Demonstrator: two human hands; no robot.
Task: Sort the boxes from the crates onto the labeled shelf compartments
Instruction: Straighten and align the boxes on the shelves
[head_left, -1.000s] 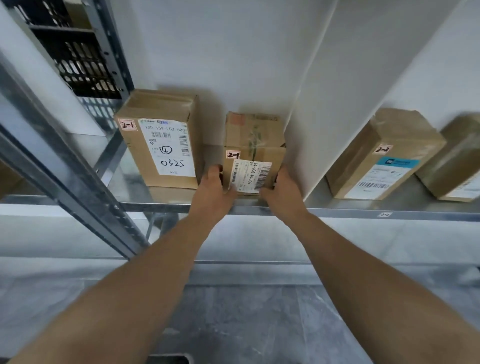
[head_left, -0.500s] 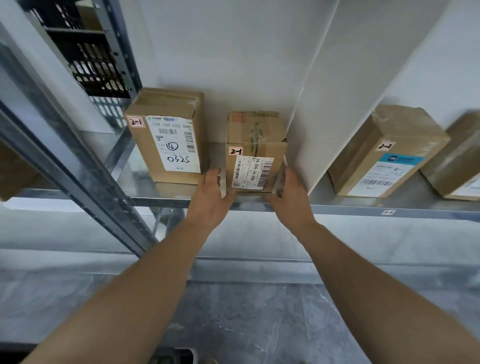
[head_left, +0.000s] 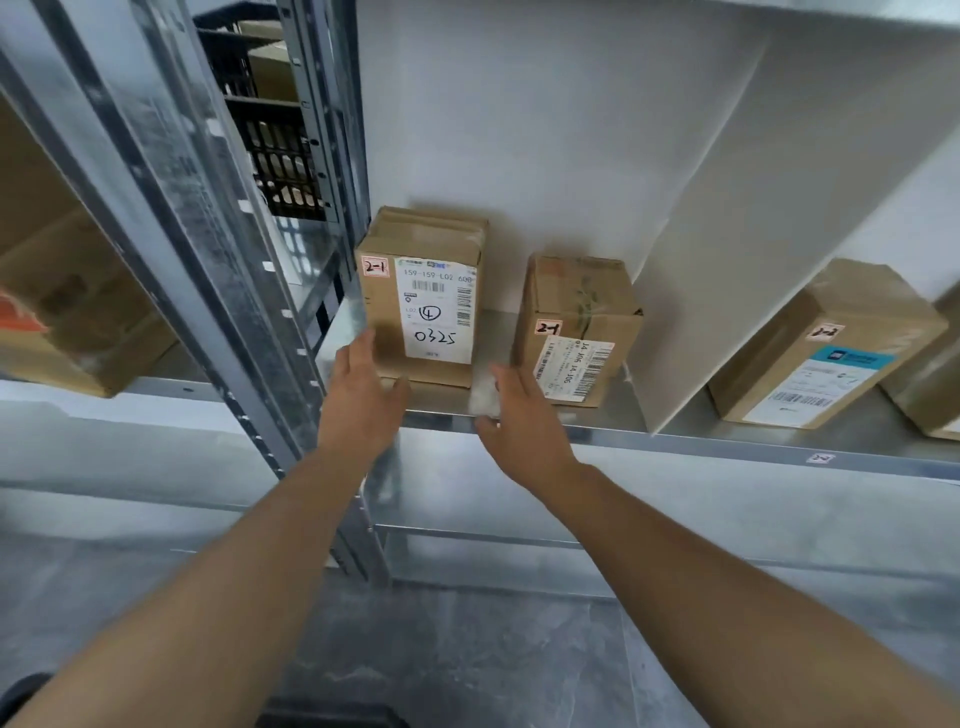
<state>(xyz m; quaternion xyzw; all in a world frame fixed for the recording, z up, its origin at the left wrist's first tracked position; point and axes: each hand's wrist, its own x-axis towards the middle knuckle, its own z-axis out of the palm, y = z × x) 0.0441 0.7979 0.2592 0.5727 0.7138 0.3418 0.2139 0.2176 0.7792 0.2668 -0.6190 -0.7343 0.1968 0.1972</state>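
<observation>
Two cardboard boxes marked 2-1 stand on the metal shelf (head_left: 597, 431). The taller box (head_left: 423, 296), with "0325" handwritten on its label, is on the left; the smaller box (head_left: 579, 327) is to its right, beside the white divider (head_left: 727, 260). My left hand (head_left: 361, 400) is open at the taller box's lower left corner, fingers spread. My right hand (head_left: 519, 415) is open between the two boxes, just in front of the smaller one, holding nothing. A box marked 2-2 (head_left: 826, 343) lies in the compartment to the right.
A steel upright (head_left: 208, 260) runs diagonally at the left, with a brown carton (head_left: 67, 291) on the neighbouring shelf. A black crate (head_left: 275, 130) holding boxes sits behind the upright. Another box's edge (head_left: 930, 395) shows at far right. Grey tiled floor lies below.
Both hands have let go of the smaller 2-1 box, which now stands on the shelf, and have shifted left. The left hand now reaches the taller box. The view has also shifted.
</observation>
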